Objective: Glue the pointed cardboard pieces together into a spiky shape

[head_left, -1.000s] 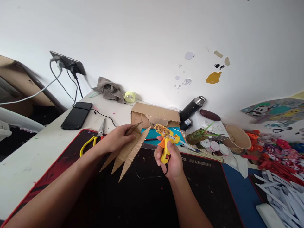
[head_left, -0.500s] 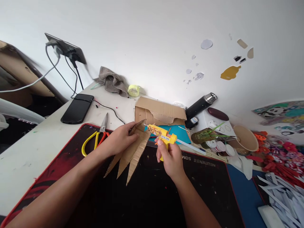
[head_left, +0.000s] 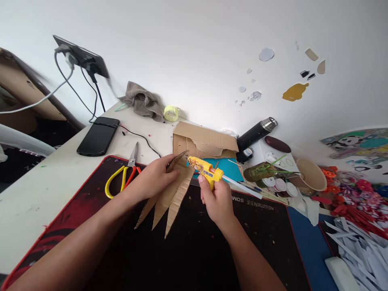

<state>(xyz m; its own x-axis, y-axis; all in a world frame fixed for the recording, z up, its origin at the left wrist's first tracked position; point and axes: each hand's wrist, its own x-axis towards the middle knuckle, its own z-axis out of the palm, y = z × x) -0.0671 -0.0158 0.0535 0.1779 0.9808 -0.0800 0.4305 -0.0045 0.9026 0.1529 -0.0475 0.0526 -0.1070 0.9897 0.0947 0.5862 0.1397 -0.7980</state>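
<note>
My left hand [head_left: 159,178] is closed on a piece of cardboard [head_left: 171,198] cut into several long points that hang toward me. In my right hand [head_left: 216,202] is a yellow hot glue gun [head_left: 204,169], with a clear glue stick [head_left: 242,187] coming out of its back. The gun's nozzle points left at the upper edge of the cardboard; I cannot tell whether it touches. Left of my left hand, scissors [head_left: 125,174] with yellow and red handles lie on the black mat [head_left: 206,250].
A black phone [head_left: 98,136] and a thin cable lie on the left. Behind my hands are a folded cardboard piece [head_left: 206,136], a tape roll [head_left: 171,113] and a grey cloth [head_left: 142,101]. A black flask [head_left: 256,133], jars and paper strips [head_left: 360,250] crowd the right.
The glue gun's nozzle has tipped slightly up and come nearer the cardboard's upper edge. The cardboard's points have shifted a little to the right. Both hands keep their hold.
</note>
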